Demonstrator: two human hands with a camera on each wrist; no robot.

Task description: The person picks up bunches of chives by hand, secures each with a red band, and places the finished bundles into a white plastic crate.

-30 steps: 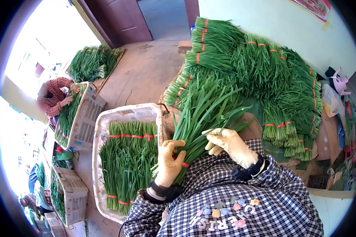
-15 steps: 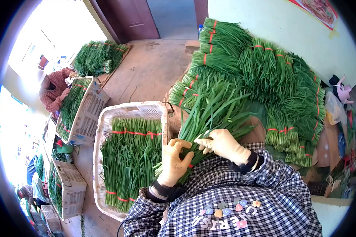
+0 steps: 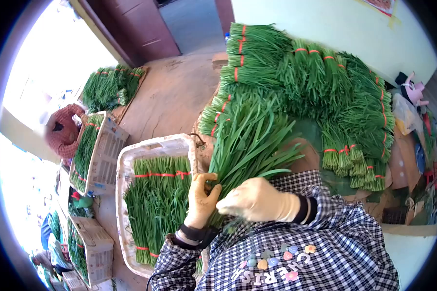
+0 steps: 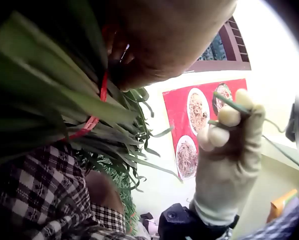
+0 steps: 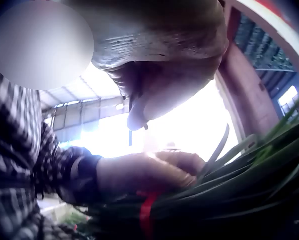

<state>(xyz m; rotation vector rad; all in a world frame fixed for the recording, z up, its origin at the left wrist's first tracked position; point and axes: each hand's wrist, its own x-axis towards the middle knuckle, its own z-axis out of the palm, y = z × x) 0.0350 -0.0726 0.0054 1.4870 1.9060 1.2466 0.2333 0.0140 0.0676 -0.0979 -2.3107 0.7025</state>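
Note:
A thick bundle of long green leaves [image 3: 250, 138] fans out in front of the checkered garment. The gloved left hand [image 3: 200, 201] grips it near its base, beside a red band [image 4: 104, 90] seen in the left wrist view. Over the bundle's lower part is the gloved right hand [image 3: 261, 201], blurred, its fingers curled. In the left wrist view that right hand [image 4: 229, 160] pinches a few thin green blades [image 4: 230, 104], apart from the bundle. The right wrist view has the left hand [image 5: 144, 175] on the bundle, above the red band [image 5: 147, 215].
A white crate [image 3: 124, 228] of banded bundles stands left of the hands. Many banded bundles [image 3: 325, 92] are piled at the right along the wall. Further left, a person in a red top [image 3: 63, 133] leans over another crate [image 3: 109, 150]. A doorway is at the back.
The right hand has moved left and down from the leaves toward the left hand and bundle's base. The left hand keeps its grip. The view has shifted slightly.

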